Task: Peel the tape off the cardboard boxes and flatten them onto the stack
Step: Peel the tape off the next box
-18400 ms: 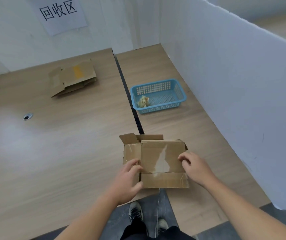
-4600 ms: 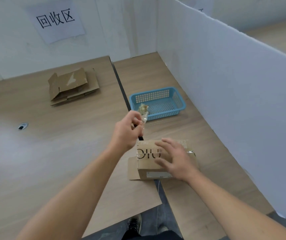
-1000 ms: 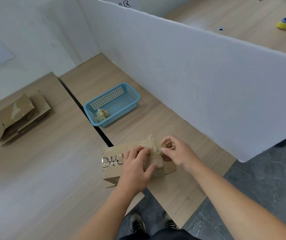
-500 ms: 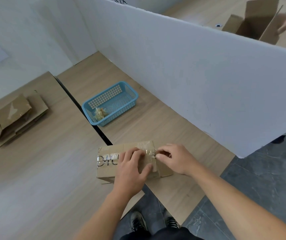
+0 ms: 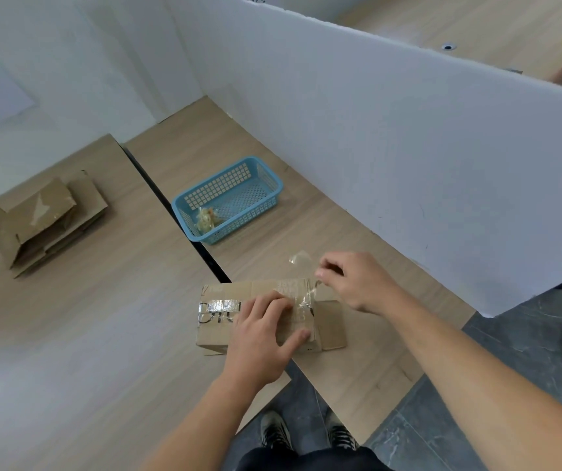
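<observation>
Fingers (image 5: pixel 322 275) of my right hand (image 5: pixel 361 283) pinching the clear tape (image 5: pixel 303 299), partly lifted off the box (image 5: pixel 228 288) | left hand (image 5: pixel 262 338) pressing flat on its top | box sits at the near counter (image 5: pixel 103 334) edge | flattened stack (image 5: pixel 45 222) far left

Taped brown box (image 5: pixel 225 300) lies near flattened stack (image 5: pixel 46 220).

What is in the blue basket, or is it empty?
Not empty: the blue basket holds a small crumpled wad of clear tape at its near-left end; the rest of its floor shows bare mesh.
</observation>
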